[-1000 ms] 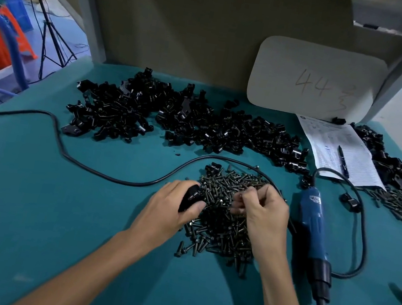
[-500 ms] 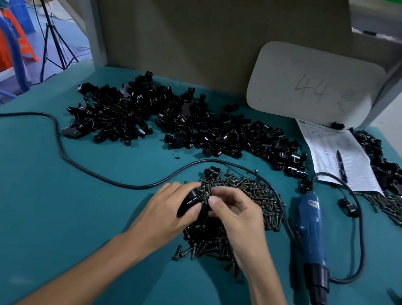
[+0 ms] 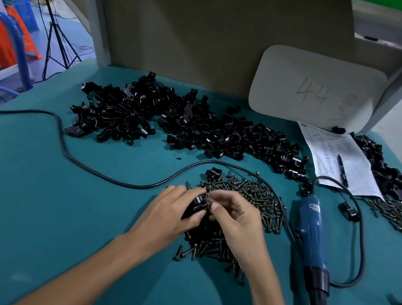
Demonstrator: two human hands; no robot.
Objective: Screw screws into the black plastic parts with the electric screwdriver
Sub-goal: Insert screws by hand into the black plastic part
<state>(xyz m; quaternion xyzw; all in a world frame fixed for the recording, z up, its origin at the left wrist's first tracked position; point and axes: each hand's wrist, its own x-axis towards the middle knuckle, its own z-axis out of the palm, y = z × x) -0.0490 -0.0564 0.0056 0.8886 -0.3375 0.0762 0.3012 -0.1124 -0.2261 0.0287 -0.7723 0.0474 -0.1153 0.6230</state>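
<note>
My left hand [image 3: 172,216] grips a black plastic part [image 3: 197,203] just above the pile of dark screws [image 3: 245,198] in the middle of the teal table. My right hand [image 3: 237,218] pinches a screw [image 3: 208,207] against that part. The blue electric screwdriver [image 3: 312,237] lies on the table to the right of my hands, tip toward me, untouched. A long heap of black plastic parts [image 3: 185,126] stretches across the back of the table.
The screwdriver's black cable [image 3: 65,147] curves across the table left of the screws. A paper sheet with a pen [image 3: 339,160] lies at back right, beside more black parts [image 3: 399,179] and more screws [image 3: 394,215]. A white board [image 3: 316,88] leans on the back wall.
My right hand has left the screw pile and moved left to the part in my left hand, bringing a screw to it. The left hand stays in place.
</note>
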